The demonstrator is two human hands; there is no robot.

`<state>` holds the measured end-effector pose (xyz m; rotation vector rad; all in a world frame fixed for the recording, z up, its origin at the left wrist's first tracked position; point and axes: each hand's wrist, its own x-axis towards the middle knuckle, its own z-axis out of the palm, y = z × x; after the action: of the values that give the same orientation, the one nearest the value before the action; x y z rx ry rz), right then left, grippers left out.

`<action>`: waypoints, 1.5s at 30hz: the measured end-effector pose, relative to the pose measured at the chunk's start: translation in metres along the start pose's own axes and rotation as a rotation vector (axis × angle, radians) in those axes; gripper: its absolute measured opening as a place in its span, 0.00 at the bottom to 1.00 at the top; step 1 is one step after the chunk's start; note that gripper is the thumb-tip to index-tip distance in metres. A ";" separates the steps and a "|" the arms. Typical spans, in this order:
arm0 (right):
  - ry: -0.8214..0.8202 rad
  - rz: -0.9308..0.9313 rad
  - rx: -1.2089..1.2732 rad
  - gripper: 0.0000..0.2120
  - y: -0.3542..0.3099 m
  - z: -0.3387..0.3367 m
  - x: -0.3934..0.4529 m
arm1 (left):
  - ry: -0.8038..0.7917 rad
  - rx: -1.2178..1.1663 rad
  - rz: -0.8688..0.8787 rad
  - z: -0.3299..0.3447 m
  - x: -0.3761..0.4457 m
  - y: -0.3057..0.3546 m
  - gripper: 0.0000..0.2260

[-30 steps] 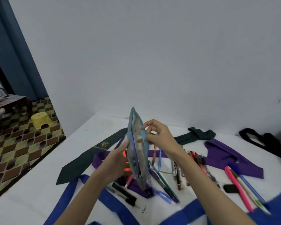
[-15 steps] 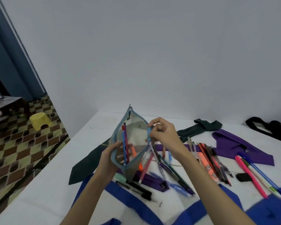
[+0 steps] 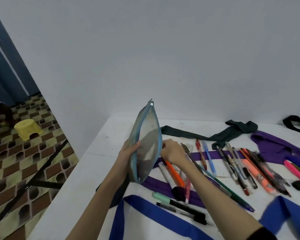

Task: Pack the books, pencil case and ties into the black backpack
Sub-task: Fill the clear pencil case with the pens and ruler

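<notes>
Bare table (image 3: 100, 163) lies open along the left edge and at the far corner by the wall. To the right, scattered pens (image 3: 232, 167) and ties (image 3: 274, 146) cover the surface, and the raised pencil case (image 3: 146, 144) blocks the middle.

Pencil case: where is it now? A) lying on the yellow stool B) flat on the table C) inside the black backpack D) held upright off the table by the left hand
D: the left hand grips the pencil case on end, zipper pull topmost, above the table.
</notes>
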<state>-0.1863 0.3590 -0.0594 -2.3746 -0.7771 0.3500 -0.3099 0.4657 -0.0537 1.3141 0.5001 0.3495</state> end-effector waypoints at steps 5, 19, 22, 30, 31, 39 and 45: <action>-0.029 -0.012 -0.373 0.11 0.002 0.023 0.019 | -0.015 -0.086 -0.044 0.004 0.021 0.010 0.21; 0.436 0.180 0.783 0.06 -0.013 -0.045 0.038 | -0.104 -0.055 0.010 -0.019 0.049 -0.010 0.26; 0.569 0.062 0.877 0.07 -0.033 -0.072 0.023 | -0.072 -0.012 0.033 -0.019 0.051 -0.010 0.30; 0.244 -0.112 0.361 0.09 -0.068 -0.052 -0.015 | -0.100 -0.092 0.017 -0.013 0.046 -0.004 0.34; 0.205 -0.109 0.230 0.09 -0.069 -0.048 -0.015 | -0.109 -0.104 0.015 -0.013 0.047 -0.004 0.33; 0.561 -0.096 0.387 0.14 -0.041 -0.052 -0.007 | -0.075 -0.181 -0.103 -0.011 0.046 0.000 0.19; -0.097 0.193 -0.219 0.07 0.027 -0.017 0.003 | -0.132 -0.209 -0.110 -0.013 0.044 0.002 0.16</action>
<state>-0.1652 0.3354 -0.0631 -2.6650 -0.6594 0.4847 -0.2794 0.4990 -0.0610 1.0948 0.4109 0.2158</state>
